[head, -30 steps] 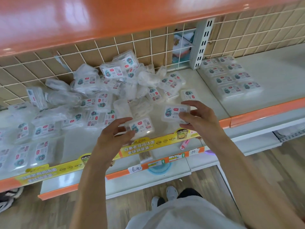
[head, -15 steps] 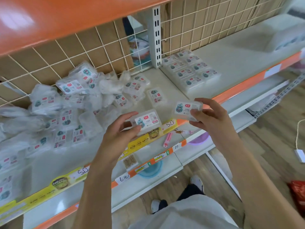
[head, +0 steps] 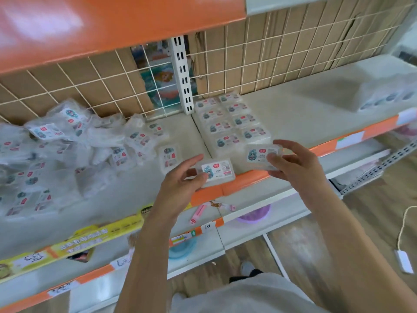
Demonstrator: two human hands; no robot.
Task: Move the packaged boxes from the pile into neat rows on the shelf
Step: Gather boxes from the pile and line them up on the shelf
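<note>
A loose pile of clear packaged boxes [head: 67, 141] with white, red and teal labels covers the left shelf section. On the right section, several boxes lie in two neat rows [head: 232, 123] beside the white upright. My left hand [head: 180, 177] pinches one box [head: 216, 171] over the shelf's orange front edge. My right hand [head: 291, 163] holds a second box [head: 262, 154] just in front of the rows' nearest box. Another single box [head: 170, 158] lies flat on the shelf between the pile and the rows.
The grey shelf [head: 304, 114] stretches right past the rows to a blurred pack [head: 383, 96]. An orange shelf [head: 112, 26] hangs overhead, with a wire grid [head: 270, 59] behind. Lower shelves hold a purple basin [head: 255, 215] and pink items [head: 198, 214]. A white cable lies on the floor [head: 401, 245].
Both hands lifted a box each from the pile area and carried them right toward the neat rows. The view swung right with them.
</note>
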